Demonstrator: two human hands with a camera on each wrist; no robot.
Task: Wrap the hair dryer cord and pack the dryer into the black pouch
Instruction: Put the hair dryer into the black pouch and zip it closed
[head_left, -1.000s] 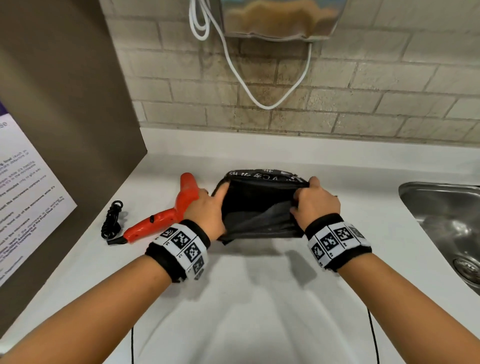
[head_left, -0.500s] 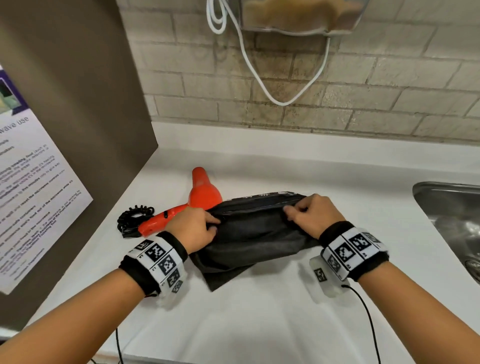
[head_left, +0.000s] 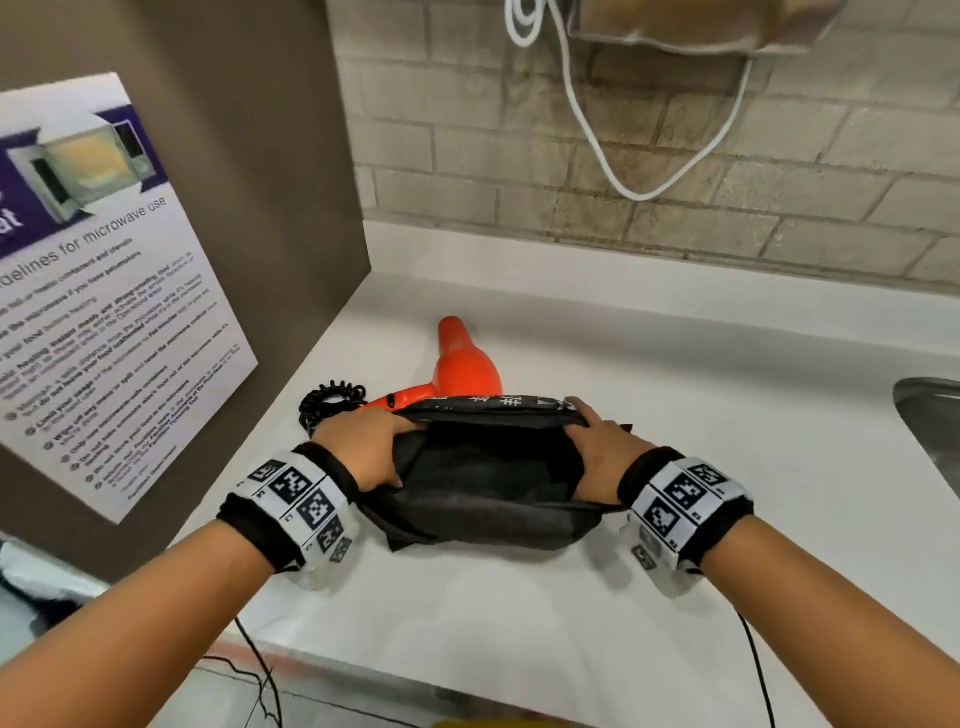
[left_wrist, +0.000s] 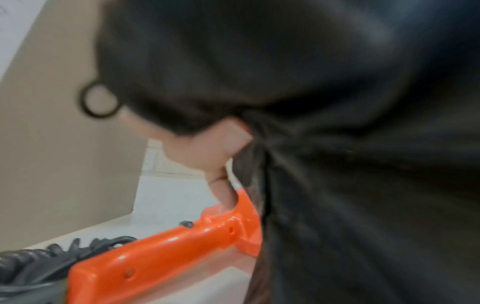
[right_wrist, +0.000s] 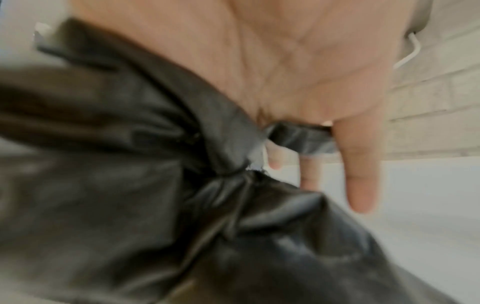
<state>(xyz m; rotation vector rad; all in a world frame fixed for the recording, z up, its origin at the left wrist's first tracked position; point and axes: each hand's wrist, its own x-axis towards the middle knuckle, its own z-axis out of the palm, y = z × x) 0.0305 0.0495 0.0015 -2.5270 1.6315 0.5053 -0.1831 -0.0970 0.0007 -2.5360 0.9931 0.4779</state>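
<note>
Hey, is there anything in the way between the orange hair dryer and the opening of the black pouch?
Nothing visible. The hair dryer lies on the counter just behind the black pouch, whose mouth the left hand and right hand hold spread open.

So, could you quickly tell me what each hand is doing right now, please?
Left hand: grips the black pouch's left edge.
Right hand: grips the pouch's right edge, spreading it open.

Left hand (head_left: 363, 447), right hand (head_left: 605, 462) — both gripping
</note>
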